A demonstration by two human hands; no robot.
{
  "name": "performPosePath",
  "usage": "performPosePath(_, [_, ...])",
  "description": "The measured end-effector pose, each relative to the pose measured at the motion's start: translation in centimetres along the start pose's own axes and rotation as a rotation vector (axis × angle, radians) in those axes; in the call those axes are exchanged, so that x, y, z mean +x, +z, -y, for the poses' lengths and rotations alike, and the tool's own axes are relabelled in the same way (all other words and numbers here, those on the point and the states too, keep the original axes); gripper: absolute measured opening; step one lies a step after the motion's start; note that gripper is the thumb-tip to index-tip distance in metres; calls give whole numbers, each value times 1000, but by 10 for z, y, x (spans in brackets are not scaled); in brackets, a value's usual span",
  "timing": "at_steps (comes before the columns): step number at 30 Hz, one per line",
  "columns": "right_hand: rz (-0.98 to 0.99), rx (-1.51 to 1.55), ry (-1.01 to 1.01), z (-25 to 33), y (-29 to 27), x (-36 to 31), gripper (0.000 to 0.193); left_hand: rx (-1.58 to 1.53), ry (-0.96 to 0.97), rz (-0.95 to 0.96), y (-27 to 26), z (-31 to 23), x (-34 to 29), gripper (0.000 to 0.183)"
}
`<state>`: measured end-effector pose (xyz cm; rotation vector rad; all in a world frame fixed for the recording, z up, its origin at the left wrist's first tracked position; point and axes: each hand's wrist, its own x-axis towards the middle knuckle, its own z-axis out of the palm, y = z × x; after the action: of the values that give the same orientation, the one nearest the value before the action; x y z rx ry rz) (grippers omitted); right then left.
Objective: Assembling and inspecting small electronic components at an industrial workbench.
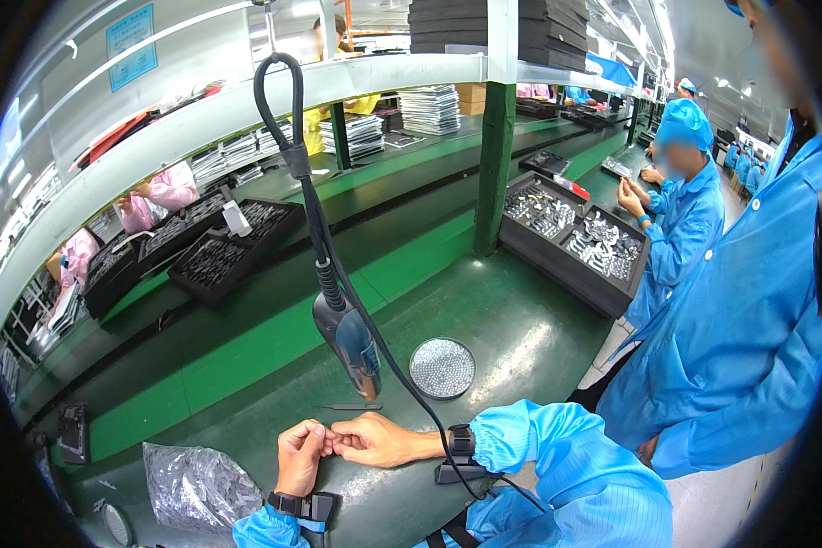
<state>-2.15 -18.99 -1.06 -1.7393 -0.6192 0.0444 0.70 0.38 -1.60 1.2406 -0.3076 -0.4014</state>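
Over the green worktable (530,320), my left hand (301,457) and my right hand (374,441) meet, fingertips pinched together. Whatever they hold, if anything, is too small to make out. Just beyond them lies a thin dark pair of tweezers (354,406). A dark hand tool (345,342) hangs above from a thick cable, its lower end near the tweezers. Farther right rests a round dish (442,368) filled with small silvery pieces. Left of my left hand is a clear plastic bag (196,489) of grey pieces. Both wrists wear dark bands.
Black trays (571,237) of metal parts stand at the right, and more black trays (233,242) lie at the far left. A green post (495,169) rises between. Co-workers in blue, one standing (740,320), are on the right. A cable runs past my right wrist.
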Motion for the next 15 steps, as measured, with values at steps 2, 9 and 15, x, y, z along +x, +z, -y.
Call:
performPosePath(2, [0, -9, 0, 1, -1, 0, 17, 2, 0, 0, 1, -1, 0, 20])
performPosePath(9, [8, 7, -1, 1, -1, 0, 17, -3, -4, -8, 0, 0, 0, 19])
performPosePath(15, [49, -11, 17, 2, -3, 0, 16, -2, -16, -16, 0, -1, -1, 19])
